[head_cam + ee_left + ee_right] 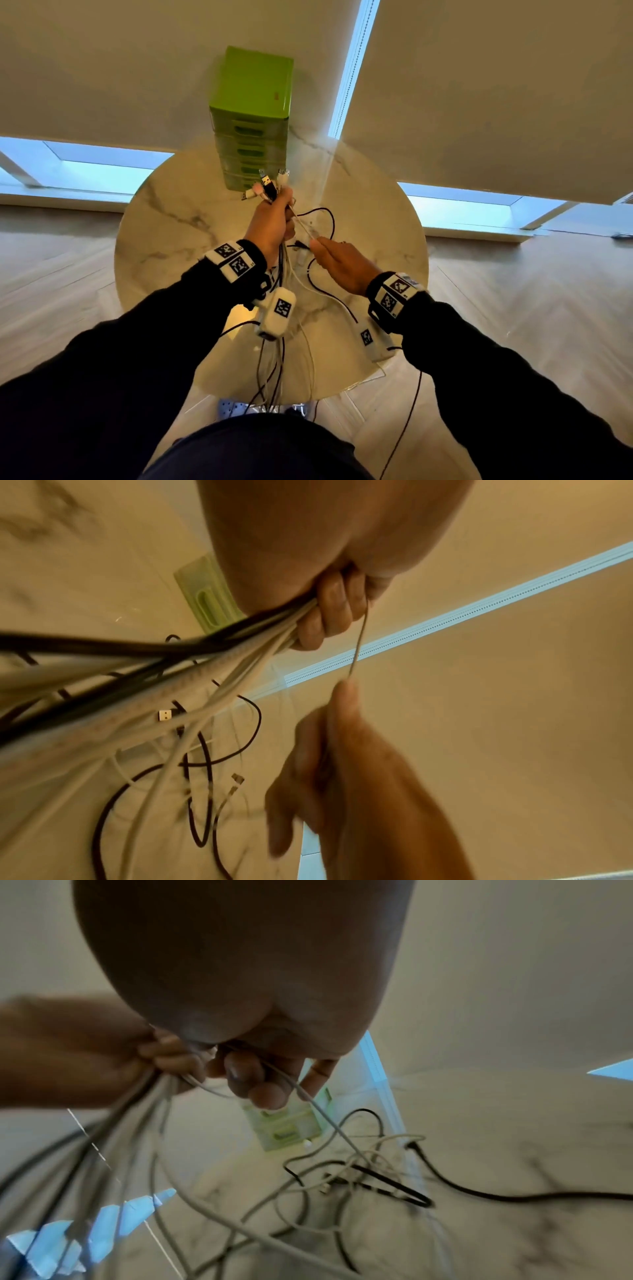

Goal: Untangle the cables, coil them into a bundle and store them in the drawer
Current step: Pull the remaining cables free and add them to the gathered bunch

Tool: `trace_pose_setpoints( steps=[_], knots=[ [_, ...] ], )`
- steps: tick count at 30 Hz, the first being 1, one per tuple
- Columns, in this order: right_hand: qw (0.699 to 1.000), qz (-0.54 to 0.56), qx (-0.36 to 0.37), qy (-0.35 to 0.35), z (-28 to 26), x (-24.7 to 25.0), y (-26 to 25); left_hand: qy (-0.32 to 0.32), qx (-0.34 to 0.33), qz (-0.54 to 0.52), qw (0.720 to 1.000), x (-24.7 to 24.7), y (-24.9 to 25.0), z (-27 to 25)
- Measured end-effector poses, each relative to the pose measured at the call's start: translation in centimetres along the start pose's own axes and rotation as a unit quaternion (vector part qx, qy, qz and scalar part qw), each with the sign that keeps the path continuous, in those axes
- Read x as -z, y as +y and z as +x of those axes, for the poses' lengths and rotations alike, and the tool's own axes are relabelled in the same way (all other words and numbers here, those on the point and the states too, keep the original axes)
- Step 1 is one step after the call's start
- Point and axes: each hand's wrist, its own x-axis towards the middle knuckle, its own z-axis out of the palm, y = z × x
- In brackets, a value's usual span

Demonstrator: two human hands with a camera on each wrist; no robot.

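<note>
My left hand (pixel 274 219) grips a bunch of black and white cables (pixel 192 653) above the round marble table (pixel 164 219); their plug ends (pixel 269 185) stick up out of the fist. The long ends hang down past the table's near edge. My right hand (pixel 337 258) pinches one thin white cable (pixel 303 224) that runs taut up to the left fist (pixel 329 615). More loose black and white cable (pixel 359 1172) lies tangled on the tabletop under both hands. A green drawer unit (pixel 251 116) stands at the far side of the table, its drawers closed.
Pale roller blinds (pixel 479 85) with a bead chain (pixel 352 65) hang behind the table. Wooden herringbone floor (pixel 531 308) surrounds it. Bare marble shows to the left (pixel 171 240) and right (pixel 387 212) of the hands.
</note>
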Motion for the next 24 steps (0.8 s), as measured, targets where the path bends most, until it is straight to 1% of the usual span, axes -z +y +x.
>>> trace_pose_setpoints(
  steps=[3, 6, 9, 11, 13, 15, 17, 20, 22, 24],
  knots=[
    [0.998, -0.038, -0.053, -0.024, -1.1, -0.7, 3.3, 0.017, -0.015, -0.015, 1.000, 0.7, 0.7, 0.2],
    [0.991, -0.091, -0.084, -0.058, -2.3, -0.4, 6.1, 0.041, -0.024, -0.002, 0.999, 1.4, 1.8, 0.2],
    [0.978, -0.137, -0.129, -0.087, -3.2, 0.8, 6.5, 0.048, -0.054, -0.001, 0.997, 2.3, 2.7, 0.1],
    [0.971, -0.171, -0.150, -0.068, -3.0, 1.9, 6.6, 0.022, -0.077, -0.013, 0.997, 2.7, 3.0, 0.0],
    [0.972, -0.169, -0.162, -0.012, -2.1, 2.8, 6.7, -0.017, -0.091, 0.003, 0.996, 2.8, 3.1, -0.2],
    [0.979, -0.125, -0.155, 0.046, -0.8, 3.4, 6.0, -0.045, -0.090, 0.045, 0.994, 2.6, 2.7, -0.6],
    [0.985, -0.101, -0.124, 0.063, 0.6, 4.0, 4.1, -0.059, -0.088, 0.110, 0.988, 2.0, 2.0, -0.9],
    [0.993, -0.091, -0.064, 0.040, 2.1, 4.6, 0.5, -0.056, -0.102, 0.208, 0.971, 1.2, 0.9, -1.2],
    [0.996, -0.080, -0.018, 0.021, 2.5, 4.7, -1.6, -0.056, -0.103, 0.224, 0.968, 0.7, 0.6, -1.3],
    [0.998, -0.068, 0.012, -0.007, 2.6, 4.8, -3.2, -0.064, -0.099, 0.210, 0.971, 0.3, 0.5, -1.4]
  ],
)
